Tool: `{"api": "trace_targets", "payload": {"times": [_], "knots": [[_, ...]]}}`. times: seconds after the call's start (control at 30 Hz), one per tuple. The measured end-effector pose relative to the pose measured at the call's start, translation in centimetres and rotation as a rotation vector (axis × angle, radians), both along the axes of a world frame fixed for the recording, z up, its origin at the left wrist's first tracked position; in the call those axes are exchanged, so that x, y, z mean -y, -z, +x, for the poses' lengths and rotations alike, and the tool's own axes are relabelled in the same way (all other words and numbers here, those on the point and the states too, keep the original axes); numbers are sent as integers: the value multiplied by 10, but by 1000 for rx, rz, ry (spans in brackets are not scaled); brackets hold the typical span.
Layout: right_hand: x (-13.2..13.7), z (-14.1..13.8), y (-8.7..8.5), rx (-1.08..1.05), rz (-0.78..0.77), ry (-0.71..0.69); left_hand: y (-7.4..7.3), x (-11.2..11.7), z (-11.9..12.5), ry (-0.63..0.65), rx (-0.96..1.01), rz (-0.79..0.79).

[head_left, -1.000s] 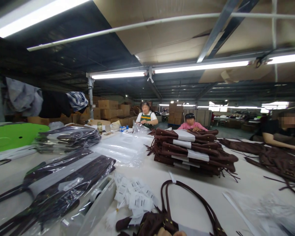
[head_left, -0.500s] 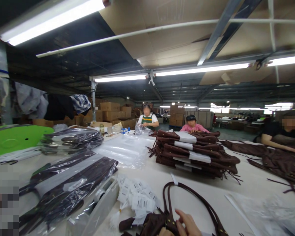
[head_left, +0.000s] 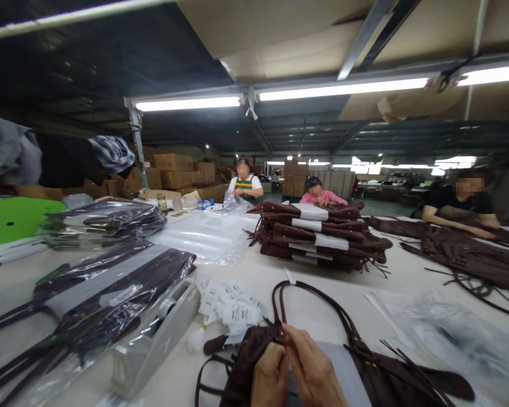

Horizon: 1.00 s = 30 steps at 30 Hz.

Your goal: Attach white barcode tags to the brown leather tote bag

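A dark brown handbag (head_left: 242, 364) lies at the table's near edge, its looped handles (head_left: 322, 299) standing up with a small white wrap at the top. A pale paper band (head_left: 348, 362) runs across the bag. My left hand (head_left: 270, 374) is closed, its fingers curled on the bag beside a handle's base. Touching it, my right hand (head_left: 313, 366) has its fingers pressed together at the same spot. Whatever small part lies between the fingertips is hidden. White printed tags (head_left: 237, 311) lie in a pile just beyond the bag.
A grey tape dispenser (head_left: 159, 339) stands left of the tags. Plastic-wrapped bags (head_left: 123, 282) lie farther left, with clear plastic sleeves (head_left: 207, 234) behind. A stack of brown bags (head_left: 314, 237) is ahead. Crumpled plastic (head_left: 453, 333) lies right. Several people work around the table.
My view has tilted down and shifted, bringing more of the handbag and both hands into sight. My hands have come together at the handle's base, the right fingers now closed.
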State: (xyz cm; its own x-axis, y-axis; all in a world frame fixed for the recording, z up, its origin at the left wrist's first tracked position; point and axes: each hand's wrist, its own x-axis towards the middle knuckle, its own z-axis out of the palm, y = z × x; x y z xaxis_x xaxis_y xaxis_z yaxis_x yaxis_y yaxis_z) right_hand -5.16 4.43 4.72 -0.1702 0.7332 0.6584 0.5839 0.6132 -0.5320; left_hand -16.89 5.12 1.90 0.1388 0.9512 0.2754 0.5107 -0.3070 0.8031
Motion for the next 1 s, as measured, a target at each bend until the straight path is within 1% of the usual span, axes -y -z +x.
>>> {"api": "trace_targets", "payload": {"times": [0.07,0.1,0.13,0.17,0.23,0.33,0.43,0.57,0.63,0.7,0.77,0.87,1.0], "knots": [[1,14,29,-59,-183,129,1,0,1,13,31,10],[0,19,39,-90,-253,173,1,0,1,12,49,19],[-1,24,45,-116,-302,191,1,0,2,9,66,32],[-2,26,48,-130,-334,181,0,0,2,4,81,42],[-4,26,45,-139,-363,134,-1,0,1,3,102,53],[-4,18,34,-102,-377,103,0,-1,1,11,118,66],[-2,11,28,-12,-402,128,2,-3,1,18,126,73],[-2,7,29,60,-430,202,5,-4,1,21,133,97],[-2,7,30,64,-416,218,7,-5,0,-22,137,134],[0,5,32,68,-370,214,10,-7,-1,-110,161,172],[2,3,34,90,-311,222,13,-9,-1,-180,198,174],[7,-3,34,158,-289,277,16,-11,-1,-209,193,156],[9,-10,29,212,-369,355,17,-10,2,-217,130,180]]}}
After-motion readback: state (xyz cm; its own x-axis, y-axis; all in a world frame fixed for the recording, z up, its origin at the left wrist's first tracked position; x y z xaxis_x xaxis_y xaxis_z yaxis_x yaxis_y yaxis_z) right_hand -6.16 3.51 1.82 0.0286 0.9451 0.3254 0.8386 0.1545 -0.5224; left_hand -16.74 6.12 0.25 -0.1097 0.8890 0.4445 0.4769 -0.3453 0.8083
